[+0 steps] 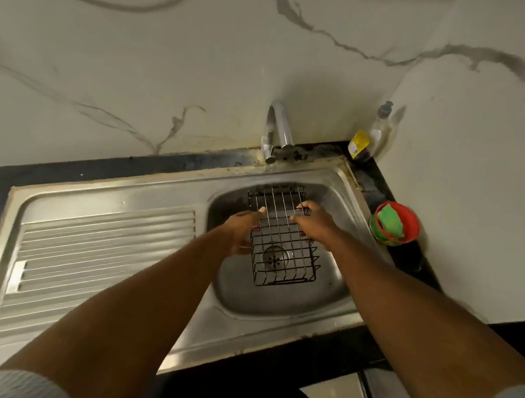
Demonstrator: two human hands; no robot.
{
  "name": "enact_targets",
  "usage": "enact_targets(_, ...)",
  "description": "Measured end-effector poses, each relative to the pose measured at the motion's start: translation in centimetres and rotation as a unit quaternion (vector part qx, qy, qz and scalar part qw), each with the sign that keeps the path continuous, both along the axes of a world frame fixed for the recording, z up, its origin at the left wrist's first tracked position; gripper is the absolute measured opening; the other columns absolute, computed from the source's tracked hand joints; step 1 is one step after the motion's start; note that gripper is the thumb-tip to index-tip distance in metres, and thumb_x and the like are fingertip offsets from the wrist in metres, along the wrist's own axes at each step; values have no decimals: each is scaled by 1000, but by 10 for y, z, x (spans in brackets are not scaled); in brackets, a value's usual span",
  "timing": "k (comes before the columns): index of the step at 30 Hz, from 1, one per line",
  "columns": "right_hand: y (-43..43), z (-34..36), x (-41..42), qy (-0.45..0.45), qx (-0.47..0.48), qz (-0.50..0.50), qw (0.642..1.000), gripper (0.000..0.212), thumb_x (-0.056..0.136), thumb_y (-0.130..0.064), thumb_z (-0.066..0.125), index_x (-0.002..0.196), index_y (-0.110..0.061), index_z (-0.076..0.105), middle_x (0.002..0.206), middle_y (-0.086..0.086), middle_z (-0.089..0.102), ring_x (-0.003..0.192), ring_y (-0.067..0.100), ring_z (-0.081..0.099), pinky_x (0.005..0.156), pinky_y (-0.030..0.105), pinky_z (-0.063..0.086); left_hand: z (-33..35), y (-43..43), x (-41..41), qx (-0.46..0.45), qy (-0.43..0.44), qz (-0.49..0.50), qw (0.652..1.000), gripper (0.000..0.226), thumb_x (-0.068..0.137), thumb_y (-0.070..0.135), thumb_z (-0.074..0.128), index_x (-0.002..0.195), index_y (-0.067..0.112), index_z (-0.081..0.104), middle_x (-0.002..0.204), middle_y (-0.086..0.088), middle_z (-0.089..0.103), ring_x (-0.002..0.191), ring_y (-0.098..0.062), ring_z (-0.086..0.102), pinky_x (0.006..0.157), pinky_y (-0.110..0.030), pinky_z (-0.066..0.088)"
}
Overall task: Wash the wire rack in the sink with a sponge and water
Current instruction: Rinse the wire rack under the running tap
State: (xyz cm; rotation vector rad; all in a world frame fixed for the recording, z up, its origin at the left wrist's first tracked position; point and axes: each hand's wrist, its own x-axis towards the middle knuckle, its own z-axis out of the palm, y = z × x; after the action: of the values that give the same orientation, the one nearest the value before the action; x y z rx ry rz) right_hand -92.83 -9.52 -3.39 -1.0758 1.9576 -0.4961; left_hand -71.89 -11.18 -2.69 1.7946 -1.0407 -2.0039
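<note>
both hands (243,232) (312,224) grip wire rack (282,247) over steel sink (278,297), marble wall (138,79) behind.

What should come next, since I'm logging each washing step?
Probably the right hand lets go and reaches for the green sponge in the red cup: both hands hold the wire rack in the sink, neither has the sponge.

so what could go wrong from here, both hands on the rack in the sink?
1. Both hands, left and right, grip the rack, so neither is free for the sponge, which sits in a red cup on the counter.
2. No water shows at the tap; scrubbing may start dry.
3. The rack covers the drain, so debris may collect there.
</note>
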Motion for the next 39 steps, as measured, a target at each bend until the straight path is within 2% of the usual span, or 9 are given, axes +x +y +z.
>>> enact_targets(3,-14,-22,-12,-8,22,27,999,50,94,-30,71,140,-27,52,124,7,63,91,23,73,77,38,63,-17,-4,-11,11,-13,19,1000,51,97,60,62,133,24,60,119,-2,62,112,-32,59,100,-48,54)
enact_targets(8,-32,-53,-25,-4,52,83,995,45,93,-32,72,135,-29,56,122,7,64,78,18,71,54,25,52,-44,-2,-28,31,-44,73,996,46,97,62,60,128,27,59,115,0,61,110,-32,58,96,-47,54)
enact_targets(15,-50,-92,-32,-6,66,127,990,37,94,-27,71,128,-27,59,118,8,66,64,11,61,41,15,41,-77,-3,-40,66,-51,116,990,44,97,62,61,123,27,58,125,-2,59,117,-34,58,96,-46,53)
enact_targets(21,-52,-115,-35,-29,84,124,988,40,94,-26,73,130,-29,58,121,2,57,70,13,67,52,21,50,-99,-6,-43,80,-59,131,986,41,98,60,61,122,26,59,120,-3,59,117,-33,58,96,-45,51)
enact_targets(25,-50,-129,-32,-39,101,118,987,37,90,-32,77,122,-31,60,125,6,61,80,15,69,66,30,61,-107,-6,-39,71,-85,143,983,48,98,58,62,133,24,58,108,-1,61,97,-23,59,81,-38,51)
enact_targets(27,-48,-133,-32,-39,115,119,985,37,90,-33,76,123,-31,58,123,6,63,80,16,69,71,36,64,-108,-6,-38,60,-93,128,986,41,100,56,60,125,23,59,108,-2,61,91,-20,58,79,-36,48)
enact_targets(33,-59,-127,-31,8,166,146,975,56,87,-40,78,135,-23,57,129,4,60,91,16,65,77,32,57,-106,-19,-34,68,-147,74,984,61,99,60,60,139,14,59,131,-12,64,115,-29,60,95,-46,48)
enact_targets(36,-77,-113,-31,112,162,195,961,48,81,-52,77,112,-16,70,115,7,71,100,24,68,78,29,51,-90,-36,-30,47,-211,3,976,65,99,62,57,137,8,58,130,-16,65,111,-30,65,83,-40,52)
enact_targets(39,-99,-82,-25,66,25,89,993,31,95,-48,65,84,-19,66,83,3,71,78,24,69,74,37,59,-72,-59,-22,-3,-215,28,976,56,98,61,60,123,11,64,116,-12,70,100,-27,70,74,-36,57)
